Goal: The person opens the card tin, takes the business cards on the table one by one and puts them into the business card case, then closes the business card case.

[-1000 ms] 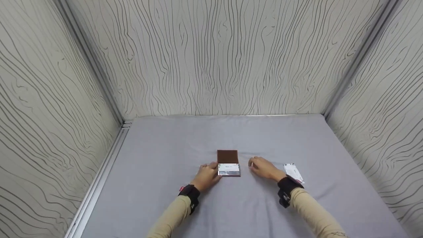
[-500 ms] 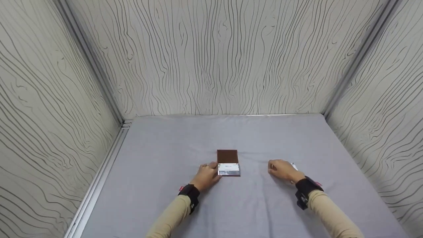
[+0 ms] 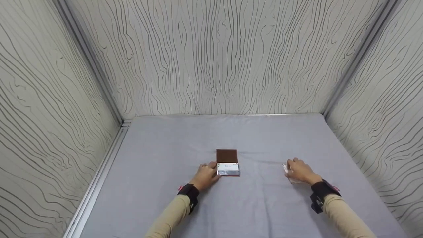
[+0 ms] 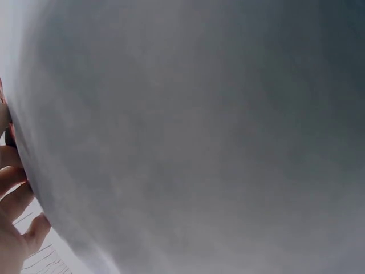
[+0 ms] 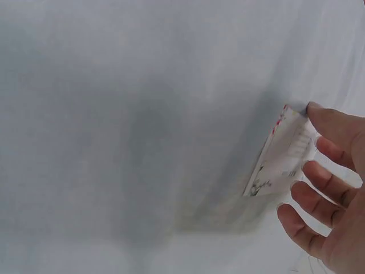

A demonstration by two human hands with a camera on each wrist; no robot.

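Note:
A brown card holder lies unfolded on the grey cloth, a white printed card in its lower, clear-fronted half. My left hand grips the holder's left edge; in the left wrist view only part of the hand shows at the left border. Further right, my right hand is over a small stack of white business cards with floral corners. Its thumb is at the edge of the cards, while the other fingers are spread and loosely bent. From the head view the hand covers most of the stack.
The grey tablecloth has light creases. Walls with a wood-grain line pattern enclose the table at the back and sides. A metal rail runs along the left table edge.
My right hand has moved right, away from beside the card holder, to the business cards, and its fingers have come down over them. The left hand has stayed at the card holder.

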